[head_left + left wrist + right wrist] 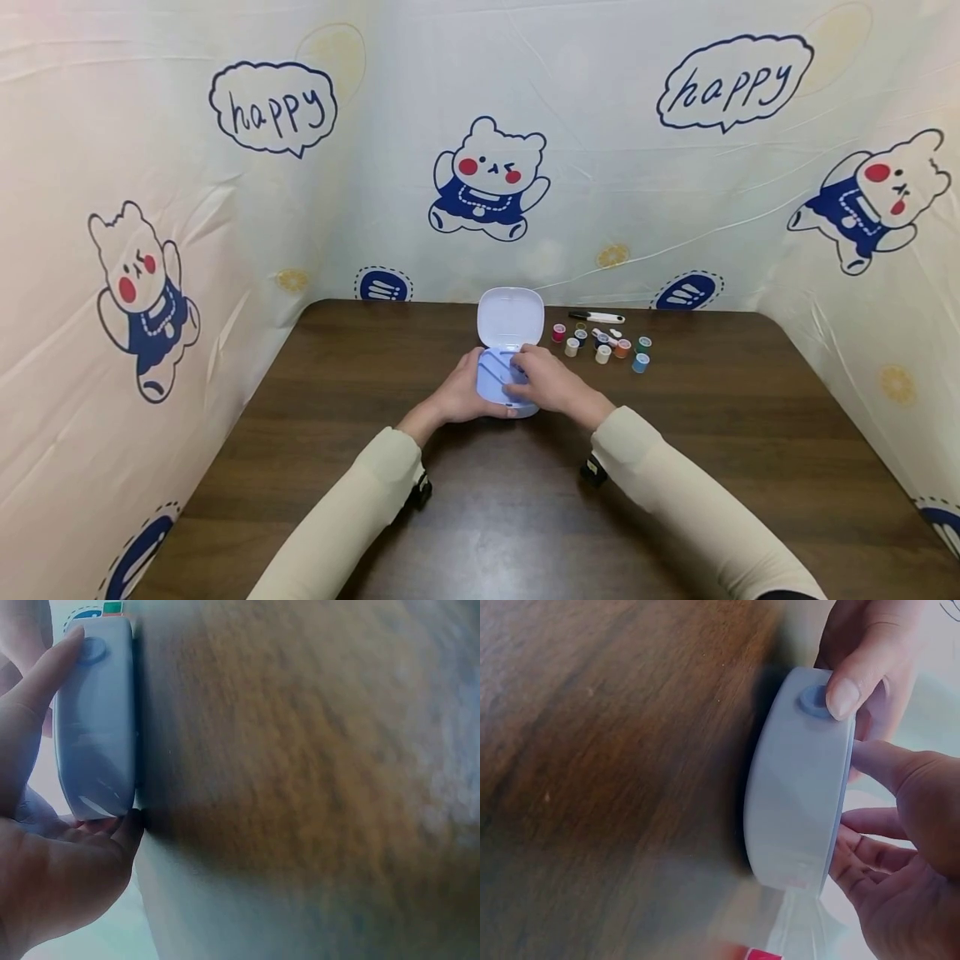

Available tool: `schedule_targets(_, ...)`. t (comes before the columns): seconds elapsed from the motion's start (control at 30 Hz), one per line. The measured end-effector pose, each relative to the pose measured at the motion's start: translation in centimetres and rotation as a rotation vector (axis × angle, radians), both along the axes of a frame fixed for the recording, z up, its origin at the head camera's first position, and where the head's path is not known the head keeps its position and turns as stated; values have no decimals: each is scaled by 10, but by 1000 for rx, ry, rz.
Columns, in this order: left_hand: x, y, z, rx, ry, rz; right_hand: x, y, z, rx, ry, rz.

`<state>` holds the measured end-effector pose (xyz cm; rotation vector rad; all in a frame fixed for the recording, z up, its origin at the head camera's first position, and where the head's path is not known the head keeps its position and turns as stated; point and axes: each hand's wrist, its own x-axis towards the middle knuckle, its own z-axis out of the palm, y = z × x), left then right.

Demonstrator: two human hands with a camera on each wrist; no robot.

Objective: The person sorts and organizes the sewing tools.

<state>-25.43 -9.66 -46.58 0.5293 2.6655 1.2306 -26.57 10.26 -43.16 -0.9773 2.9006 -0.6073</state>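
A pale lavender-blue plastic sewing box (512, 317) stands on the table with its lid raised at the back. Inside it shows a light blue divided tray (491, 379). My left hand (461, 393) grips the box round its left side, thumb lying by the round front catch (814, 700). From the right, my right hand (553, 382) reaches over the rim, thumb and fingers bent down into the tray area. Its fingertips are partly hidden behind the box wall in the right wrist view, and I cannot tell whether they pinch anything.
Right of the box lie several small thread spools, among them a red spool (558, 333), an orange spool (622, 349) and a blue spool (641, 363). Behind them is a slim black-and-white tool (598, 317). Printed cloth (390, 183) hangs round the wooden table (712, 417).
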Motion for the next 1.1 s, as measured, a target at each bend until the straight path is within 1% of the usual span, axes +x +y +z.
schedule_targets(0.1, -1, 0, -1, -3, 9, -4, -1, 0, 0, 19, 16, 19)
schedule_targets(0.3, -1, 0, -2, 8, 9, -2, -1, -1, -1, 103, 66, 45)
schedule_targets(0.53, -1, 0, -1, 18, 2, 2, -3, 1, -4, 153, 72, 39)
schedule_targets(0.8, 0, 0, -1, 23, 14, 2, -6, 3, -9, 139, 78, 51)
schedule_targets(1.1, -2, 0, -4, -3, -3, 3, -9, 4, -9, 94, 73, 50)
